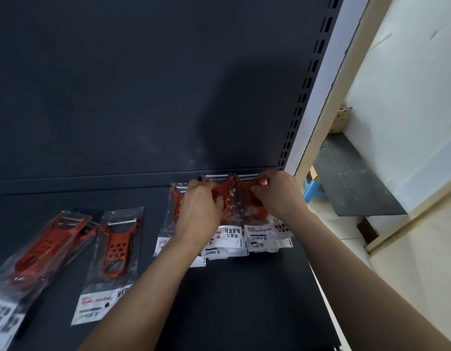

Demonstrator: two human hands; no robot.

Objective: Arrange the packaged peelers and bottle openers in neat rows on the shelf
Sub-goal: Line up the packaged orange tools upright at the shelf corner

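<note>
- We have both hands at the back right corner of the shelf (244, 300), close against the back panel (118, 97).
- Our left hand (200, 209) curls its fingers over the blade end of the middle stack (229, 236). Our right hand (277, 196) pinches the blade end of the right stack (265, 230). The two stacks lie side by side, and we cannot tell whether they touch.
- A third packet (168, 224) lies just left of the middle stack, partly under our left wrist.
- We judge these packets light and thin. The clear sleeves look slick and crinkly, so stacked ones will likely slide over each other.
- The red peeler inside looks stiff, while the printed card end looks floppy. So we take hold through the film at the peeler's head or handle, not at the card.
- In both held stacks the long axis runs front to back, with the metal blade towards the back panel and the white card towards the shelf's front edge.
- A lone packet (113, 254) further left points the same way, with a slight lean.
- A skewed pile (42, 249) at the far left lies slanted, its blades aimed back and to the right, so it looks not yet squared up.
</note>
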